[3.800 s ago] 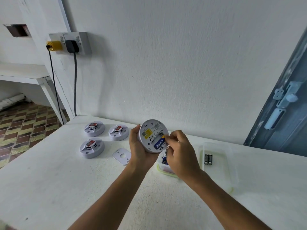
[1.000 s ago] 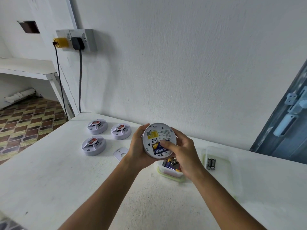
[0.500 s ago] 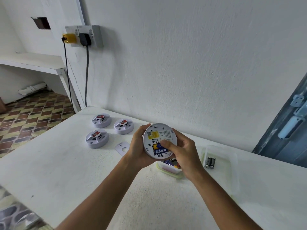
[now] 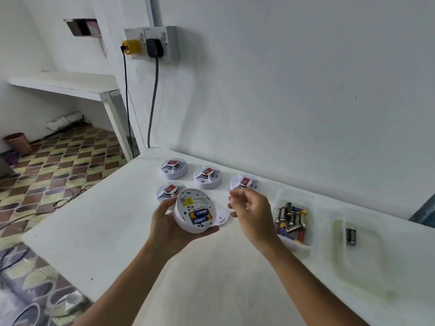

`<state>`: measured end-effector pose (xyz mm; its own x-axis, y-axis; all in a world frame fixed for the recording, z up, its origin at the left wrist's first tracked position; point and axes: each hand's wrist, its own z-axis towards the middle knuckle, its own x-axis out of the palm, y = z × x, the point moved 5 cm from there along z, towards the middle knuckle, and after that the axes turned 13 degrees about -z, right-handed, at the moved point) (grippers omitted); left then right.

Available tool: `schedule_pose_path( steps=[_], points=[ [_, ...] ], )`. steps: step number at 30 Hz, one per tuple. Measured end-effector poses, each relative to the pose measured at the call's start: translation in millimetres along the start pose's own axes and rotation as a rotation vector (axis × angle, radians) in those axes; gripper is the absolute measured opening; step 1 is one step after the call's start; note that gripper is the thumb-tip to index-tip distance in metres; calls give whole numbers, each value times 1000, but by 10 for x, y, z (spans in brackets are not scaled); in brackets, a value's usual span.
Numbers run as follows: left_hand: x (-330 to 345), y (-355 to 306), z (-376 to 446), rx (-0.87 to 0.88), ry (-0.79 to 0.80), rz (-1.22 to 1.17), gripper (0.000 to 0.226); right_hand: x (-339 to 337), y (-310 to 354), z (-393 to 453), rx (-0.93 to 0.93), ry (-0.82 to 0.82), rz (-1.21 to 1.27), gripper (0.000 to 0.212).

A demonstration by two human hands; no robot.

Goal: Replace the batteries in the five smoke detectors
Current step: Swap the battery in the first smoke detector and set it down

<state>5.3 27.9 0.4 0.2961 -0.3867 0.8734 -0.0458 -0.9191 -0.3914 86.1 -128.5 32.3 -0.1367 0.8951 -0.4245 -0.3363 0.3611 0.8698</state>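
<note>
Over the white table (image 4: 113,231), the left hand (image 4: 164,228) grasps the open detector (image 4: 194,212) while the right hand (image 4: 249,208) hangs loosely curled, empty; tilting could spill its batteries (image 4: 200,216).

Blue batteries (image 4: 200,216) bearing print too blurred to read, detector's yellow label (image 4: 187,201) illegible

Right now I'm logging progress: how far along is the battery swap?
In hand: the left hand holds an open detector with two blue batteries seated; its backplate lies off. The right hand holds nothing. Four detectors sit face-up; whether they're done can't be told.
</note>
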Motion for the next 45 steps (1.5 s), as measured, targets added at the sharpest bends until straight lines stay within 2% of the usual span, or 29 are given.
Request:
schedule_pose_path(
  steps=[2, 5, 10, 13, 16, 19, 22, 25, 28, 34, 45],
  points=[
    [-247, -141, 2, -21, -22, 8, 54, 287, -125, 52, -6, 99, -254, 23],
    [-532, -350, 29, -79, -33, 36, 90, 691, -384, 137, 17, 259, -597, 34],
    [-761, -459, 76, -186, 18, 60, 80, 987, -485, 202, -26, 289, -888, 38],
    [-798, -467, 94, -210, 69, 37, 79, 1056, -414, 215, -75, 314, -999, 30],
    [-831, -467, 126, -218, 78, 11, 82, 1033, -362, 238, 12, 258, -859, 35],
    [-863, -472, 145, -232, 84, -26, 85, 971, -248, 183, 123, 190, -510, 59],
    [-815, -476, 139, -231, 141, -9, 69, 1056, -59, 46, 82, 275, -299, 67],
    [-771, -478, 115, -216, 180, 15, 56, 1168, 113, -68, 21, 360, -318, 71],
    [-751, -476, 100, -216, 219, 13, 63, 1236, 215, -92, 9, 380, -352, 66],
    [-761, -482, 104, -205, 237, 88, 67, 1248, 302, -65, 23, 405, -395, 39],
    [-780, -485, 128, -181, 251, 150, 62, 1234, 277, -38, 90, 411, -325, 34]
  ],
)
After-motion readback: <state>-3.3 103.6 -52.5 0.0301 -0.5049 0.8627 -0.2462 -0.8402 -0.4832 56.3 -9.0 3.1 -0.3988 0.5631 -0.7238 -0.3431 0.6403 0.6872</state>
